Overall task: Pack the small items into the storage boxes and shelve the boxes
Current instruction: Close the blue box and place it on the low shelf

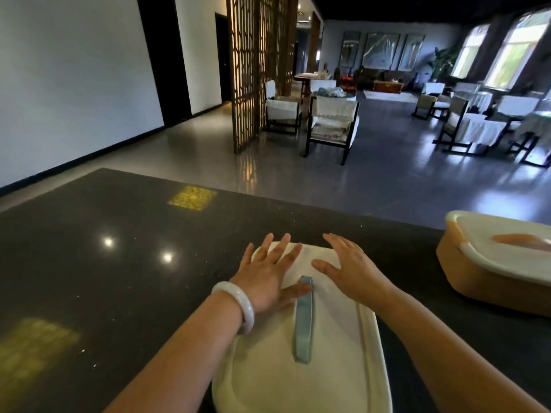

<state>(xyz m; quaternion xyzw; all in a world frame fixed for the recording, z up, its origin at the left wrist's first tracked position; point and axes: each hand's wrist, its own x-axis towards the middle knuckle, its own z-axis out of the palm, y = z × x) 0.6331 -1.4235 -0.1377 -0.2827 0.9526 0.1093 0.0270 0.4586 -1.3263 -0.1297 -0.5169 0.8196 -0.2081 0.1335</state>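
Note:
A storage box with a cream lid (334, 368) and a grey-green strap handle (304, 320) stands on the dark counter right in front of me. My left hand (268, 272) lies flat on the far left part of the lid, fingers spread, thumb touching the handle's far end. My right hand (351, 266) rests flat on the far right part of the lid, fingers straight. A second box (489, 281), orange with a cream lid and an orange handle, sits closed at the right edge. No small items are visible.
The dark polished counter (119, 278) stretches left, with light reflections on it. Beyond its far edge are a grey floor, a wooden lattice screen (247, 73) and several white-cushioned chairs (334, 123).

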